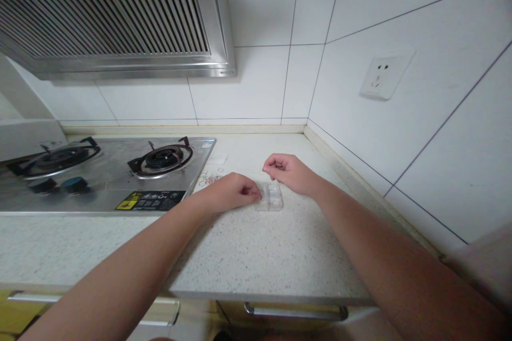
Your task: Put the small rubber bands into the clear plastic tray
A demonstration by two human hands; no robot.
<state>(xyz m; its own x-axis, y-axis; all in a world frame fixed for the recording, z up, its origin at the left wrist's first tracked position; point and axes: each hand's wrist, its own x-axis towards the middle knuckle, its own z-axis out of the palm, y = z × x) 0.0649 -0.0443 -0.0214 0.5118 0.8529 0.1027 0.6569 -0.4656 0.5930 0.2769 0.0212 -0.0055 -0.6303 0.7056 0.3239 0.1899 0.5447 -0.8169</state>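
A small clear plastic compartment box (274,203) lies on the speckled countertop. At its left edge is my left hand (236,192), fingers curled and fingertips pinched against the box. My right hand (288,171) hovers just above the box's far right side. Its thumb and forefinger are pressed together; anything between them is too small to make out. To the left, beyond my left wrist, lies a loose cluster of thin coloured loops (211,178), mostly reddish, their kind unclear. Behind them is a flat clear plastic piece (218,159), faint against the counter.
A steel gas hob (100,192) with two burners and dark knobs takes up the left of the counter. Over it hangs a range hood (216,64). Tiled walls meet at the back right, with a power socket (386,75). Drawer handles (296,311) run below the front edge.
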